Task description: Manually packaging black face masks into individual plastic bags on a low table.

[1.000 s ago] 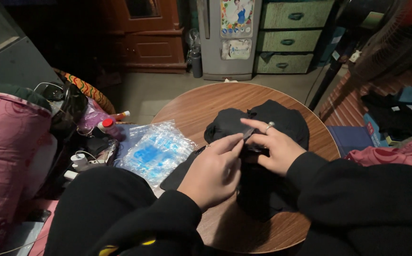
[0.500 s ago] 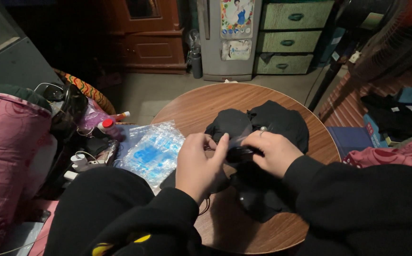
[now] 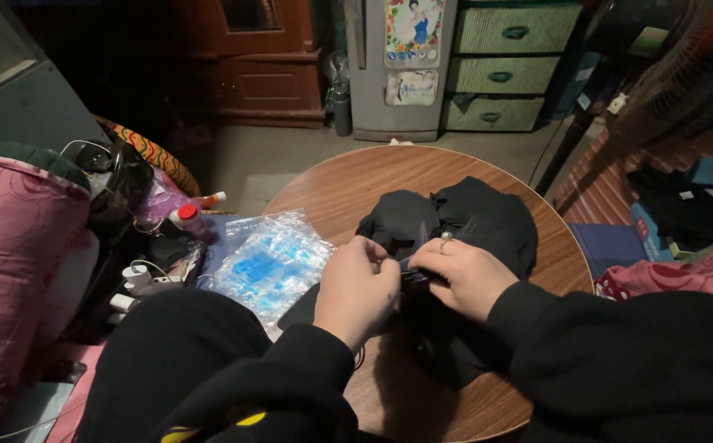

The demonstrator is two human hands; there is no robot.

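A black garment [image 3: 455, 221] lies bunched on a round wooden table [image 3: 348, 184]. My left hand [image 3: 356, 287] and my right hand [image 3: 459, 275] meet over its near part, both pinching a fold of the black cloth between fingers and thumbs. There is a ring on a finger of my right hand. Both arms are in black sleeves. The cloth under my hands is mostly hidden by them.
A clear plastic bag with blue print [image 3: 270, 262] lies at the table's left edge. Left of it are a pink bag [image 3: 20, 246], small bottles [image 3: 188, 217] and cables. A grey fridge [image 3: 397, 66], green drawers [image 3: 504, 74] and a wooden cabinet [image 3: 250, 61] stand behind.
My hands have drawn closer together and toward me on the garment, gathering a fold. The cloth's near part has been pulled in.
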